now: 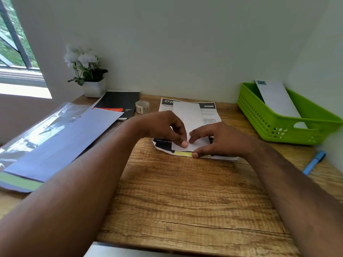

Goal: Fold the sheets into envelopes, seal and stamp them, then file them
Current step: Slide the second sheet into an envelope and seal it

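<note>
Toward the table's (pixel 185 191) back edge, my left hand (pixel 165 127) pinches the white envelope (pixel 187 117) while my right hand (pixel 219 140) presses its yellow flap (pixel 182 154); sealing underway, I judge, stamping next.

Soft daylight is admitted through the window (pixel 16 52), whose sill is blown out. Glare is cast on the plastic sleeve (pixel 37 123) just below the window. Straight lines are bent outward by wide-angle distortion; fine print is blurred.
</note>
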